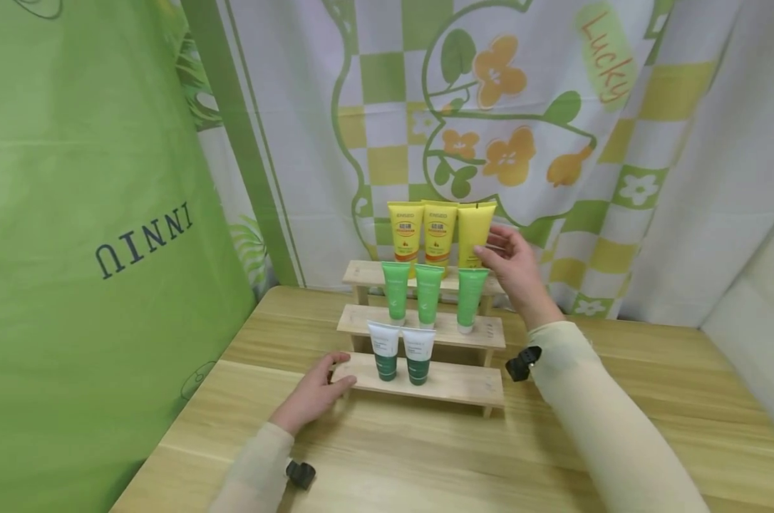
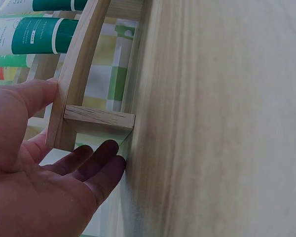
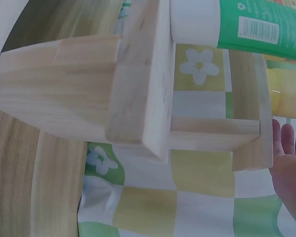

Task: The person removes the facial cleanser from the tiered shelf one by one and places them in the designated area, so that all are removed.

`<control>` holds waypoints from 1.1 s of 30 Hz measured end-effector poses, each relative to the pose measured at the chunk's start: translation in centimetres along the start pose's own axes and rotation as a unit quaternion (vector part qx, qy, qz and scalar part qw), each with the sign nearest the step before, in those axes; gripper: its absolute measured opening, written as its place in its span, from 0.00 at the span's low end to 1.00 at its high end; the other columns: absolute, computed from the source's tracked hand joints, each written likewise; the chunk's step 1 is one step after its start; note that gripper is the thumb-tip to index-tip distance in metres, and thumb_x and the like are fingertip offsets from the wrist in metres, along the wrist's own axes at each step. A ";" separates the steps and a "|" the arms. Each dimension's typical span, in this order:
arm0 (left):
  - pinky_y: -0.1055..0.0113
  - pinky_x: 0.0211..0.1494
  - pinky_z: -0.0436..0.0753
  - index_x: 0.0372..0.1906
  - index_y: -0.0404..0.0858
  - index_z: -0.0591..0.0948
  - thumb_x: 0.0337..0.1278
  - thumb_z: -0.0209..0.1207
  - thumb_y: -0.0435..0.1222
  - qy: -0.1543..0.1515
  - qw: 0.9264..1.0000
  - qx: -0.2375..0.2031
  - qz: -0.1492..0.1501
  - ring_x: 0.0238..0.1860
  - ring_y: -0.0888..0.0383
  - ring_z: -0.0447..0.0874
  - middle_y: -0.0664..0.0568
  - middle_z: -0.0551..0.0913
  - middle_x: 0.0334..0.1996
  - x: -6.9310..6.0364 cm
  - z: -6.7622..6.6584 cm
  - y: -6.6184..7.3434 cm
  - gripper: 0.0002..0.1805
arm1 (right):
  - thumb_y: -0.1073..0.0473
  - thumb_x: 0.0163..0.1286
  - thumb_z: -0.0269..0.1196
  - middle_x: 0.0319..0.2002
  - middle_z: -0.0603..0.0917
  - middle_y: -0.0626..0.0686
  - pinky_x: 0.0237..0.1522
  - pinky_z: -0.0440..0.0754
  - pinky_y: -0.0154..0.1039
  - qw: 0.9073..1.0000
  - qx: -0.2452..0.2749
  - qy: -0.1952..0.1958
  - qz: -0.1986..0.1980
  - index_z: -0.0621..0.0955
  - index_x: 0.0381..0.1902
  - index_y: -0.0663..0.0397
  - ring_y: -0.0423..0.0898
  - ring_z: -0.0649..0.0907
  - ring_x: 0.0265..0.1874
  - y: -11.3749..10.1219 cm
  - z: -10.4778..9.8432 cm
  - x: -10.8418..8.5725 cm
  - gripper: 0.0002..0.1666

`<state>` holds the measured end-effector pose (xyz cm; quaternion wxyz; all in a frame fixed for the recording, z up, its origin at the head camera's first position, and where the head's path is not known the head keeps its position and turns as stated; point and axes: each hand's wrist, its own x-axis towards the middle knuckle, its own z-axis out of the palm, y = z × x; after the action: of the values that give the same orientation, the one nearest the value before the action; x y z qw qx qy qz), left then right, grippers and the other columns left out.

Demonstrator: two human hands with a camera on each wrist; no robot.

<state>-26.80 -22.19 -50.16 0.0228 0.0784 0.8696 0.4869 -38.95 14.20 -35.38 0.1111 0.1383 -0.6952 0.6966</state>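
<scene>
A three-step wooden display stand point(image 1: 451, 390) stands on the table. My left hand point(image 1: 316, 392) holds the left end of its lowest step, the thumb on the plank point(image 2: 74, 74) and the other fingers around its end. At the right of the top step, my right hand point(image 1: 518, 267) holds a yellow tube point(image 1: 474, 231), thumb in front and fingers at its side. Two more yellow tubes point(image 1: 405, 229) stand left of it, labels forward. Three green tubes point(image 1: 428, 296) occupy the middle step. Two white-and-green tubes point(image 1: 384, 349) stand on the lowest, left of its middle.
Behind the stand hangs a patterned curtain point(image 1: 387, 78), and a green cloth point(image 1: 105, 178) covers the left side. The wooden table point(image 1: 233, 427) extends around the stand. A white wall point(image 1: 752, 292) borders the right. Dark wrist devices point(image 1: 522, 363) sit on both forearms.
</scene>
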 end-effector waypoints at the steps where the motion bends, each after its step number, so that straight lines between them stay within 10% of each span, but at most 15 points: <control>1: 0.59 0.48 0.79 0.65 0.39 0.71 0.65 0.61 0.47 0.000 1.000 -0.004 -0.002 0.47 0.53 0.78 0.43 0.75 0.58 0.1 0.1 -0.1 0.28 | 0.56 0.68 0.67 0.58 0.73 0.56 0.50 0.78 0.35 1.000 -0.002 0.001 0.001 0.67 0.68 0.58 0.46 0.75 0.54 0.0 0.0 0.0 0.35; 33: 0.58 0.51 0.78 0.65 0.44 0.71 0.63 0.62 0.51 -0.006 1.000 0.005 -0.019 0.50 0.54 0.78 0.46 0.74 0.61 0.3 0.0 -0.2 0.30 | 0.58 0.66 0.69 0.49 0.75 0.50 0.51 0.76 0.37 0.998 -0.029 0.051 0.005 0.69 0.62 0.53 0.44 0.76 0.49 0.3 1.1 0.3 0.31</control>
<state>-27.09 -22.25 -50.32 0.0365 0.0648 0.8732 0.4817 -39.27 13.13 -35.59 0.1468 0.0956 -0.7094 0.6827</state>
